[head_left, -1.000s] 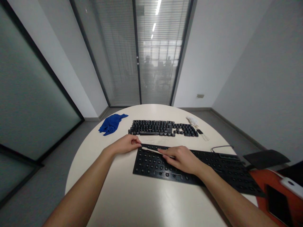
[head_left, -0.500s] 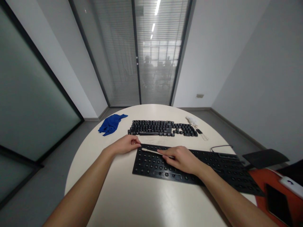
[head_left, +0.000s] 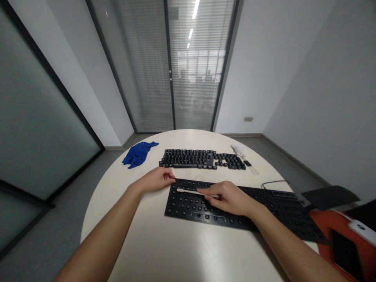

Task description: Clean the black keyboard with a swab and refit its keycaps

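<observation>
Black keyboard base (head_left: 235, 209) pinned by left hand (head_left: 154, 179); right hand (head_left: 227, 197) pinches a swab (head_left: 188, 191).

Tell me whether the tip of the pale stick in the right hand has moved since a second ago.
Yes. The pale stick tip has slid slightly nearer and rightward across the keyboard frame, away from its far left corner, where the left hand rests.

Round white table (head_left: 164, 250), grey walls (head_left: 308, 78), blinds (head_left: 182, 78)

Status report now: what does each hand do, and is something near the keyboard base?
Left hand pinning keyboard base corner. Right hand holding thin stick on it. Keycaps laid beyond, apart.
</observation>
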